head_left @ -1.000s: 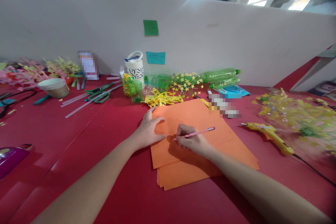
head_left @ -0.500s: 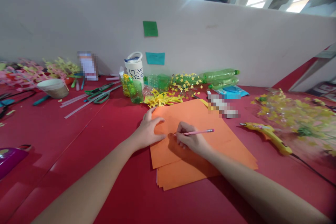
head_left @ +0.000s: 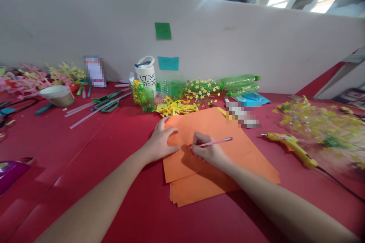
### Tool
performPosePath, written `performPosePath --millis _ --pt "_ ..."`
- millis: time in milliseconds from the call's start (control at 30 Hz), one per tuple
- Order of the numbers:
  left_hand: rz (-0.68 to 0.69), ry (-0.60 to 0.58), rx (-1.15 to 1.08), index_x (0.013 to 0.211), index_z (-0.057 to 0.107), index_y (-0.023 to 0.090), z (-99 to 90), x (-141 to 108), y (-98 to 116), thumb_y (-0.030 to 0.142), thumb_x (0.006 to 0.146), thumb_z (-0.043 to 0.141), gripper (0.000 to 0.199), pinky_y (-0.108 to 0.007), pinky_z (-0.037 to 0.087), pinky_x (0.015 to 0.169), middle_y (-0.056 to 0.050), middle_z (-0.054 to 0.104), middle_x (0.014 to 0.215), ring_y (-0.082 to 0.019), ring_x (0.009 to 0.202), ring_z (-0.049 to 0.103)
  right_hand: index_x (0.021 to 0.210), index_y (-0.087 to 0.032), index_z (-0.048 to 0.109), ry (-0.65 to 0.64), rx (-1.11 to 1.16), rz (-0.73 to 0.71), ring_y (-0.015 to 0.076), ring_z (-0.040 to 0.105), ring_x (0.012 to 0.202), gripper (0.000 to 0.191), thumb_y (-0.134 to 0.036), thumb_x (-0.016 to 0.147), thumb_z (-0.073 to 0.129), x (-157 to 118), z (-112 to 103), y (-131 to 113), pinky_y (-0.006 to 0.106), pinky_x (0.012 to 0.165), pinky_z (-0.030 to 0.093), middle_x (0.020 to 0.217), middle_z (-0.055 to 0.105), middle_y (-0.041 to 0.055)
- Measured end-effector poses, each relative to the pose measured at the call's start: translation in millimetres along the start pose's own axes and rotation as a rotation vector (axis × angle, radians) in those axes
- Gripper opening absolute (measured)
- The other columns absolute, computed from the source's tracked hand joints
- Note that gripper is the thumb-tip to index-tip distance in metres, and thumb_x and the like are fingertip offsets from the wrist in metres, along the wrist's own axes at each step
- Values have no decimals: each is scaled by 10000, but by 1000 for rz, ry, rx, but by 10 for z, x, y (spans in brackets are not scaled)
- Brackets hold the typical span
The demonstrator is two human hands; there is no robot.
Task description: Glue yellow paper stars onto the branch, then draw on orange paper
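Several orange sheets (head_left: 228, 129) lie stacked, slightly fanned, on the red table (head_left: 137, 205). My left hand (head_left: 162, 142) rests on the left edge of the top sheet, thumb and fingers spread, holding nothing. Over the middle of that sheet, my right hand (head_left: 209, 150) is closed round a pink pencil (head_left: 218, 142). The pencil's tip points left and down at the paper, close to my left thumb. Shadow beneath the right hand makes any mark at the tip hard to make out.
Green plastic bottles (head_left: 241, 82), a white cup (head_left: 145, 74) and yellow star strings (head_left: 201, 91) stand behind the paper. A yellow glue gun (head_left: 293, 146) with a cord lies right. Green-handled scissors (head_left: 110, 104) and a white tub (head_left: 58, 96) are left.
My right hand has shifted very slightly to the right with the pencil, whose eraser end is a little higher. My left hand and the sheets have stayed put.
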State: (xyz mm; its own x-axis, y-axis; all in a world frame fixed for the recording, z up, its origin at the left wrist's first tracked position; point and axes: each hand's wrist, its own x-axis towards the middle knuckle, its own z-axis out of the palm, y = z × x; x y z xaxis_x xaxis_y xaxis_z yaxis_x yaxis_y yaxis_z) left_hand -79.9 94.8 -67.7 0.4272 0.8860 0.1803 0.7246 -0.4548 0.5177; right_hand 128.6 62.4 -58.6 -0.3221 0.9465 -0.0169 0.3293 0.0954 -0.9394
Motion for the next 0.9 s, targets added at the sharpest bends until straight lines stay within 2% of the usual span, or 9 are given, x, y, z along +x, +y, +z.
performPosePath --millis 400,900 --pt "7 1 1 1110 564 239 -2 -3 -1 397 660 710 499 -539 281 1037 -103 118 1419 -393 1320 196 591 -197 385 1 -48 -70 73 347 460 141 -134 661 489 16 -21 26 203 434 207 482 400 -70" --pt "11 8 8 1116 562 240 1 -9 -5 419 676 695 494 -541 284 1034 -109 112 1425 -394 1322 196 613 -200 391 -15 -73 -63 83 384 472 139 -150 687 498 -16 9 12 209 445 234 502 452 -58"
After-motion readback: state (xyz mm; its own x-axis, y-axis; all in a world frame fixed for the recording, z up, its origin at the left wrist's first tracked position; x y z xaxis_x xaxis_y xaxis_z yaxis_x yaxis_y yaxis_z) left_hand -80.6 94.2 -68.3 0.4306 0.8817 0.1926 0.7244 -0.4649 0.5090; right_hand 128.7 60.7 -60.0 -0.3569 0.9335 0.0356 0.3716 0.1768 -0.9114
